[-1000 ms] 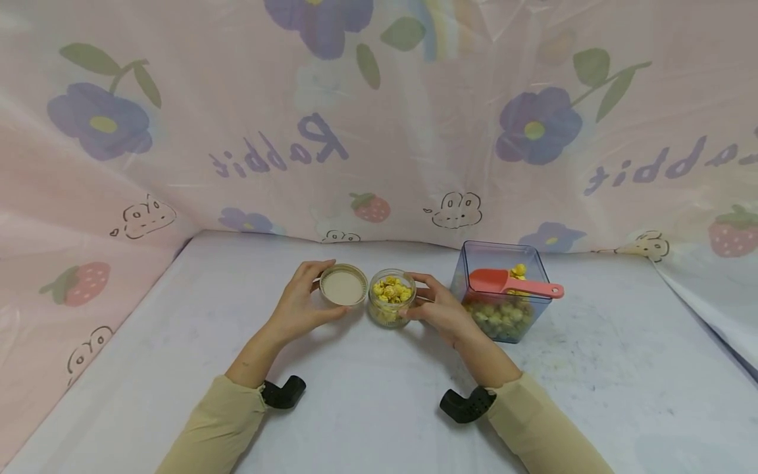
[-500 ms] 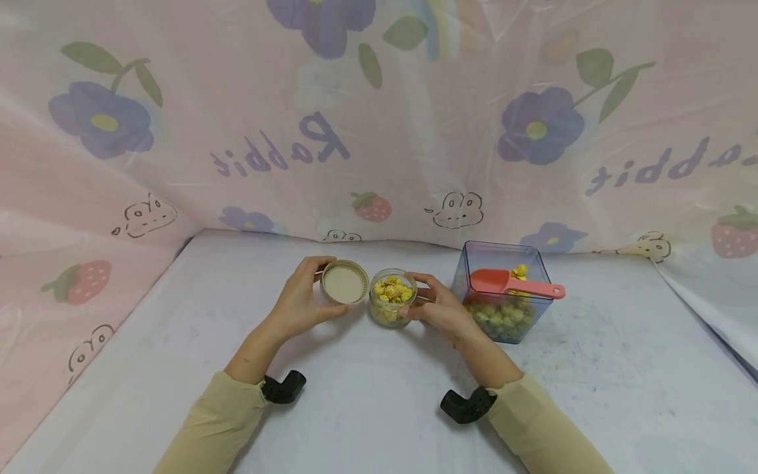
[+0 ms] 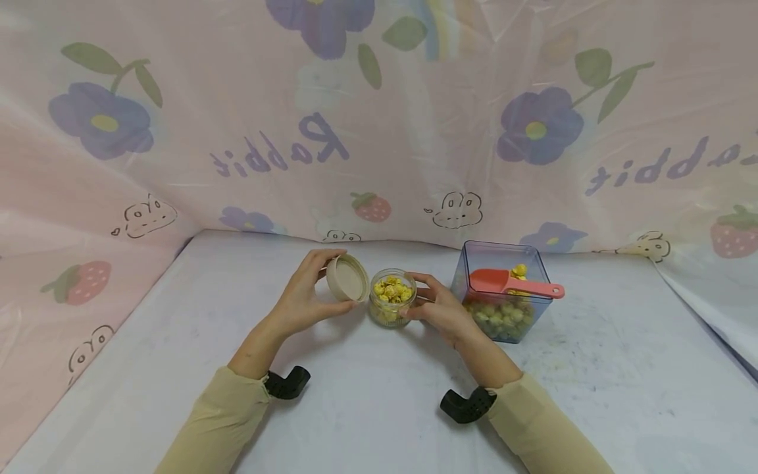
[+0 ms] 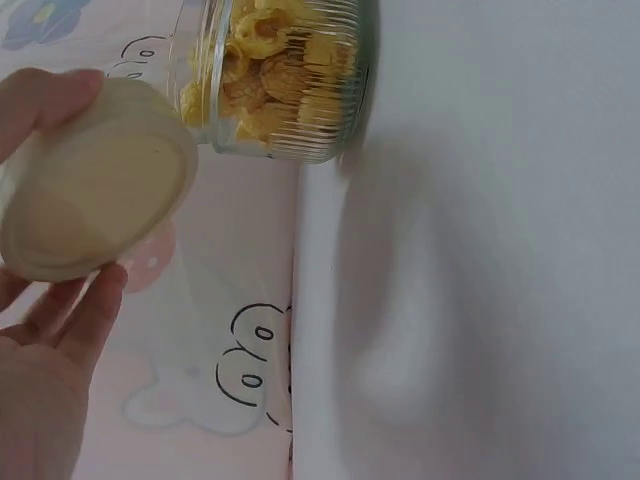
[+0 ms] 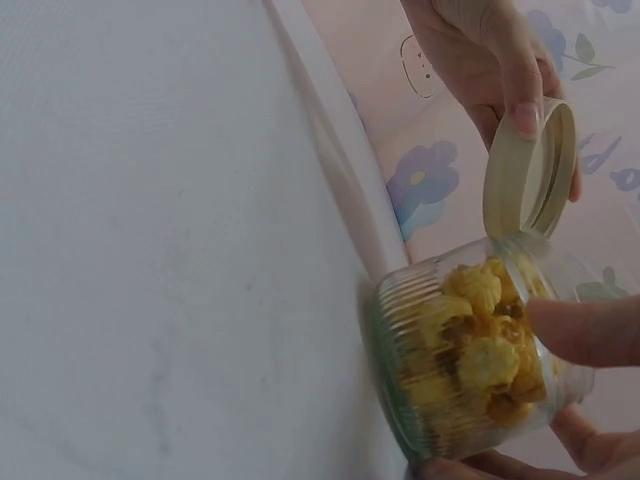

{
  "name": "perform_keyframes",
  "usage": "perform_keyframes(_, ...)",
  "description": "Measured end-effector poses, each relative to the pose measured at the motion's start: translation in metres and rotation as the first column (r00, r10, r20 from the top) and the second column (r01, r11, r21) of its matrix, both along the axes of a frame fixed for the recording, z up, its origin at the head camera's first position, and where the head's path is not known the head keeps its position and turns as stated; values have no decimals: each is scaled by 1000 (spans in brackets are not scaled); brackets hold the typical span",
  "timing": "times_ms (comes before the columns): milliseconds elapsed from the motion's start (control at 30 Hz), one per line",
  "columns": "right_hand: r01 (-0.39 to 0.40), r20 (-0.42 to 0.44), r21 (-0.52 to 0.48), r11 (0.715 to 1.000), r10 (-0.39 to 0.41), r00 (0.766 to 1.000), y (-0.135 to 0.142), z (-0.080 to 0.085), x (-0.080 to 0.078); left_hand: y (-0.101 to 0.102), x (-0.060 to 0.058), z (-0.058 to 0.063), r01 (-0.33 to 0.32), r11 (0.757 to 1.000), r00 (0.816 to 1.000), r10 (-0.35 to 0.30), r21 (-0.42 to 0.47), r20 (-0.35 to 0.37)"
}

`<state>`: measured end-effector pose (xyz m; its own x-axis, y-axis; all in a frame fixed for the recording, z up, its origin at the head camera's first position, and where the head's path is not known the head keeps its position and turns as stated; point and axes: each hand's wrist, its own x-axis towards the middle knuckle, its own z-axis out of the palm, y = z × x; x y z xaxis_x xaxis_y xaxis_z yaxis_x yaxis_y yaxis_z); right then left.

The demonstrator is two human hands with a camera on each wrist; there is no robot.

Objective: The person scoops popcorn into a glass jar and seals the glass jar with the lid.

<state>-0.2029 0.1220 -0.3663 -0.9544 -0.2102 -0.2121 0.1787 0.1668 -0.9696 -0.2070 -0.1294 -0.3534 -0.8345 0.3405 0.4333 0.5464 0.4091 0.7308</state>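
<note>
My left hand (image 3: 304,299) grips a round cream lid (image 3: 346,279) by its edge, thumb on one side and fingers on the other. The lid is tilted, its inner face turned toward the glass jar (image 3: 385,319). In the right wrist view the lid (image 5: 515,185) is raised near the mouth of the jar (image 5: 470,360). Yellow popcorn (image 3: 392,290) fills the jar, which stands upright on the table. My right hand (image 3: 441,309) holds the jar from its right side, with the thumb (image 5: 590,330) near the rim.
A clear bluish square container (image 3: 506,332) with more popcorn stands just right of my right hand. Across its top lies a red scoop (image 3: 515,284), its handle sticking out over the right edge. A printed pink curtain (image 3: 391,145) hangs behind the white table (image 3: 379,408).
The left hand has moved slightly up and right, toward the jar, and has tipped the lid from nearly facing the camera to facing the jar. The right hand and jar stay put.
</note>
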Motion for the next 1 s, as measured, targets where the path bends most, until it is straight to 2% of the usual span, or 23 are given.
perform_keyframes(333,9,-2,14,1000,-9,1000,0,1,1,4,-6,-6,58,991,994,-68,120,82)
perform_keyframes(567,10,3,20,1000,-10,1000,0,1,0,6,-7,-10,43,977,982,-79,210,170)
perform_keyframes(700,8,9,31,999,-9,1000,-1,2,0,7,-7,-11,46,972,978,-91,230,188)
perform_keyframes(1000,-1,-6,29,1000,1,1000,0,2,3,11,-9,-13,112,944,958,-185,310,220)
